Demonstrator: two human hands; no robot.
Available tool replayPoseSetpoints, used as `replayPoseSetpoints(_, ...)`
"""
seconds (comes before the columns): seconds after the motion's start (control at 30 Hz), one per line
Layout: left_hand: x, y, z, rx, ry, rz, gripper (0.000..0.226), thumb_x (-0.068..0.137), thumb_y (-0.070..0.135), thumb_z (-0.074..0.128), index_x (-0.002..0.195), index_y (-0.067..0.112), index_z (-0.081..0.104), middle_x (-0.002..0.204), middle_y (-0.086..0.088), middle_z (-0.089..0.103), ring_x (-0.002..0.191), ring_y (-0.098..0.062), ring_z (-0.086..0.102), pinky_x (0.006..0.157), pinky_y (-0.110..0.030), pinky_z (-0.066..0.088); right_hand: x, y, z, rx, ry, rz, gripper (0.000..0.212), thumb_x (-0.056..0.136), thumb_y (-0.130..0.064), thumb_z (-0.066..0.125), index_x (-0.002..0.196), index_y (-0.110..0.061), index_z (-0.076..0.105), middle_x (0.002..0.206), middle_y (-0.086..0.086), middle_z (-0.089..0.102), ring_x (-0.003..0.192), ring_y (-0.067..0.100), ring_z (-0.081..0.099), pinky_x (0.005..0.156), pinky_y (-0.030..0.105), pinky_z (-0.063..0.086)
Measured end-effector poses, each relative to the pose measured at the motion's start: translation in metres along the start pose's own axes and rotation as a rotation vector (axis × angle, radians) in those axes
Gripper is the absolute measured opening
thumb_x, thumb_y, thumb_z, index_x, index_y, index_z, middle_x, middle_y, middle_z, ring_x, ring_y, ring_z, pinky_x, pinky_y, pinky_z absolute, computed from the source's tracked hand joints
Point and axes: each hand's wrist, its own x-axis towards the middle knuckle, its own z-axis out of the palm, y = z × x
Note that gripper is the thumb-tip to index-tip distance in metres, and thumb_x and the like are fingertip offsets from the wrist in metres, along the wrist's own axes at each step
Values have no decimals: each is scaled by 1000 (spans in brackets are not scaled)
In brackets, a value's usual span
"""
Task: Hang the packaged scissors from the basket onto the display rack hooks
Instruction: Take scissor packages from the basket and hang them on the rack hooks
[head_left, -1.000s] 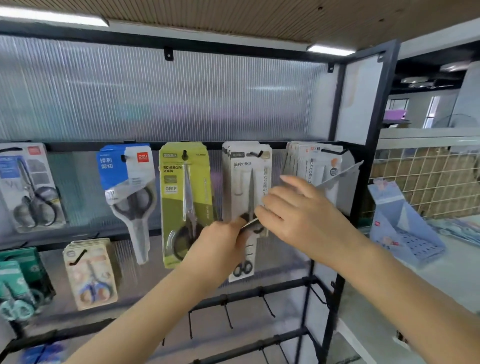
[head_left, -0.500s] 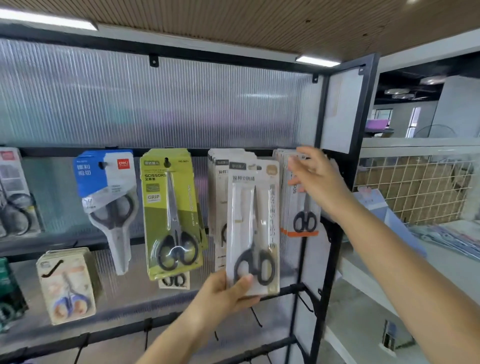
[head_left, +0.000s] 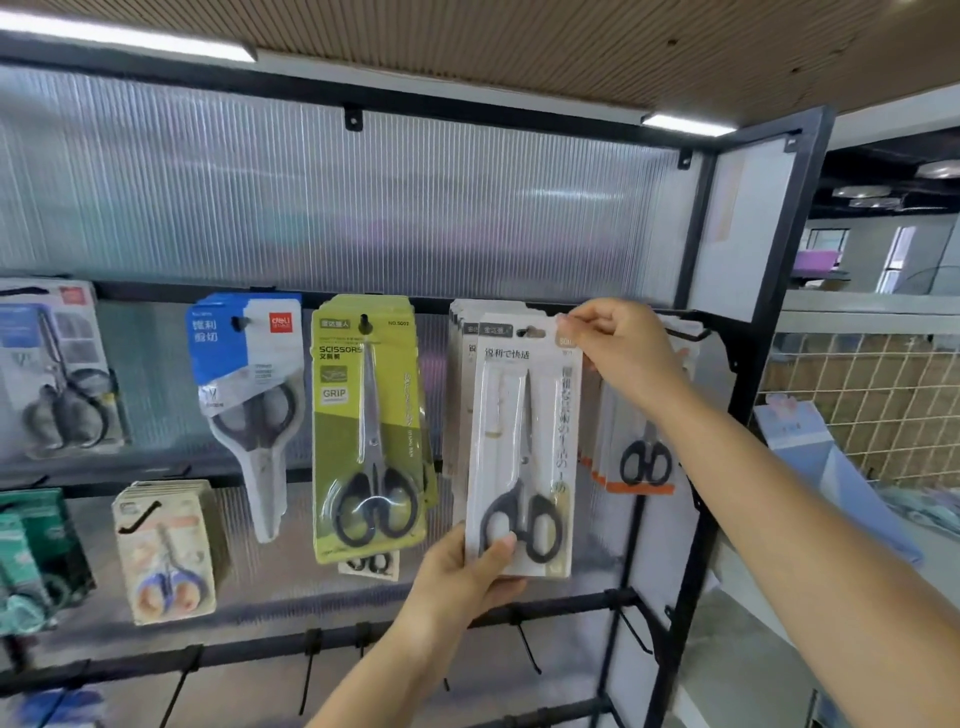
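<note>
**Head view: white scissors pack held up to rack hook with both hands**

Head camera looks at a black display rack (head_left: 696, 332) with a ribbed translucent back panel, where a person holds a white scissors pack (head_left: 522, 447) upright against the top rail. The left hand (head_left: 462, 577) grips the pack's bottom edge, thumb curled over the front just below the black scissor handles, fingers behind the card. The right hand (head_left: 618, 348) pinches the pack's upper right corner between thumb and fingertips. The pack's hang hole sits at the tip of a hook (head_left: 530, 331); whether the hook has passed through cannot be told. Directly behind the held pack hangs a stack of matching white packs (head_left: 460, 374).

Left of the held pack hangs a green pack (head_left: 366, 426) marked "SCISSORS" and "GRIP", with black-handled scissors inside. Further left of it hangs a blue and white pack (head_left: 249, 384) with grey-handled scissors, and at the frame's far left a blurred pack (head_left: 52, 369) with dark handles. Right of the held pack, partly behind the right forearm, hang packs with an orange bottom strip (head_left: 641, 467) and small black handles. Below and left of the held pack, on the next rail, hangs a beige pack (head_left: 163, 551) of small blue-handled scissors. Bare black hooks (head_left: 527, 647) jut from the rail under the held pack. Right of the rack stands a wire grid panel (head_left: 872, 405).
</note>
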Motion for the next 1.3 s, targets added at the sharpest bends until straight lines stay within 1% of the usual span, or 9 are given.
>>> replayPoseSetpoints(0.3, 25, -6, 7, -93, 115, 1, 11, 89, 13, 62, 100, 12, 61, 99, -10, 71, 93, -25, 69, 76, -29, 58, 15, 10, 13, -6, 26, 0, 14, 92, -26, 59, 94, -14, 67, 77, -14, 63, 71, -1, 57, 70, 23, 49)
replayPoseSetpoints(0.53, 53, -16, 3, -150, 234, -53, 21, 87, 21, 65, 105, 13, 57, 107, -13, 68, 88, -23, 69, 88, -36, 52, 25, 20, 28, -74, 28, 4, 13, 92, -28, 59, 91, -17, 66, 86, -3, 68, 72, 5, 58, 72, 30, 51)
replayPoseSetpoints(0.63, 64, -11, 7, -182, 250, -106, 27, 84, 28, 67, 104, 15, 54, 109, -12, 67, 89, -22, 69, 79, -32, 54, 32, 21, 35, -109, 57, 9, 14, 93, -28, 58, 88, -17, 64, 89, 2, 70, 76, 11, 60, 68, 26, 48)
replayPoseSetpoints(0.77, 74, -2, 13, -207, 329, -118, 23, 84, 30, 66, 85, 12, 52, 97, -13, 68, 91, -24, 67, 81, -31, 52, 35, 22, 40, -180, 124, -22, 18, 92, -28, 59, 96, -11, 59, 76, -6, 62, 74, 10, 57, 58, 11, 38)
replayPoseSetpoints(0.9, 82, -7, 14, -237, 383, -195, 29, 82, 31, 69, 82, 10, 48, 93, -13, 65, 93, -26, 65, 90, -36, 52, 25, 20, 36, -317, 124, -77, 30, 93, -35, 55, 101, -6, 57, 82, 5, 66, 79, 20, 61, 73, 36, 49)
replayPoseSetpoints(0.97, 82, -17, 12, -213, 356, -238, 23, 88, 24, 64, 83, 9, 48, 91, -12, 62, 88, -24, 63, 87, -36, 53, 10, 24, 30, -369, 117, -71, 30, 96, -35, 50, 103, -6, 56, 86, 7, 66, 80, 21, 61, 74, 41, 50)
replayPoseSetpoints(1.03, 79, -32, 14, -51, 301, -241, 15, 94, 17, 57, 85, 8, 50, 87, -12, 58, 78, -22, 58, 79, -35, 52, -13, 32, 22, -412, 118, -35, 27, 97, -31, 47, 102, -6, 56, 89, 8, 66, 82, 21, 61, 76, 42, 49)
replayPoseSetpoints(1.17, 59, -63, 30, 785, 74, 17, 14, 95, 20, 49, 98, 7, 50, 85, -7, 54, 81, -25, 54, 64, -30, 42, -81, 56, 2, -546, 110, 147, 27, 96, -22, 44, 109, -3, 56, 99, 11, 65, 90, 25, 61, 80, 39, 46)
replayPoseSetpoints(1.3, 19, -93, 62, 1133, -246, 221, 30, 97, 22, 44, 120, 4, 49, 104, -12, 56, 96, -30, 55, 73, -32, 42, -185, 90, -16, -663, 121, 438, 31, 94, -20, 43, 114, 1, 56, 107, 16, 64, 100, 31, 59, 84, 40, 44)
